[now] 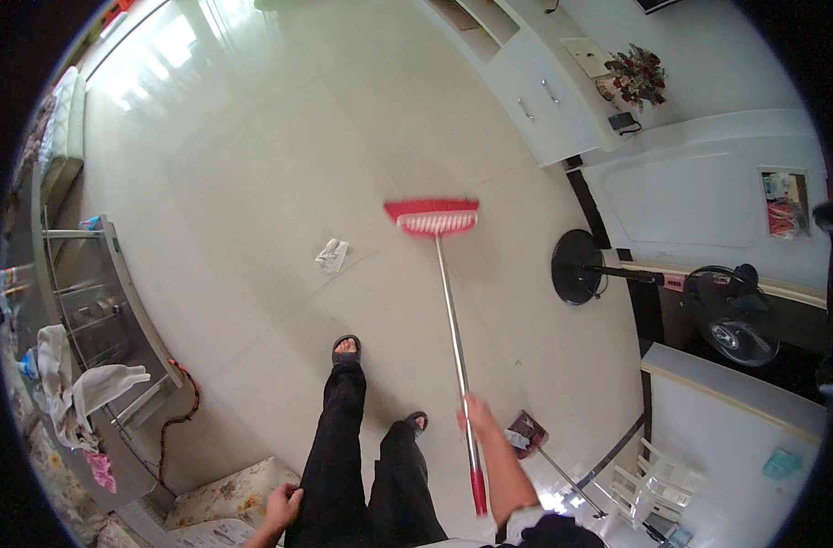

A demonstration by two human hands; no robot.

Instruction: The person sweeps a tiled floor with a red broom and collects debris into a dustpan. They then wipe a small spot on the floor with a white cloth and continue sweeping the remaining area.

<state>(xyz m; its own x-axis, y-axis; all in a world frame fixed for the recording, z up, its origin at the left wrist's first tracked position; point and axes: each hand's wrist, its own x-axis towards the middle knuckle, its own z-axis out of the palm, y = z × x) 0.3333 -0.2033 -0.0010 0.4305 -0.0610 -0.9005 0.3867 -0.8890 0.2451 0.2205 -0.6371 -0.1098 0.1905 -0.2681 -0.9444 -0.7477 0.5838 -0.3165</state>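
My right hand (480,415) grips the metal pole of a broom (433,216) with a red head and red-and-white bristles, blurred a little. The broom's head is on the tiled floor ahead of me, and its red grip end reaches back past my forearm. A crumpled whitish wrapper or paper (332,255) lies on the floor left of the broom head. At the right of my legs a long-handled dustpan (526,434) rests on the floor with something pale in it. My left hand (284,505) hangs beside my left thigh, its fingers loosely curled; whether it holds anything cannot be seen.
A black standing fan (577,267) and a white cabinet (526,103) line the right side. On the left stands a glass-and-metal table (142,322) with cloths on it; an orange-black cord (196,390) runs beside it. A patterned cushioned seat (231,490) is at the lower left.
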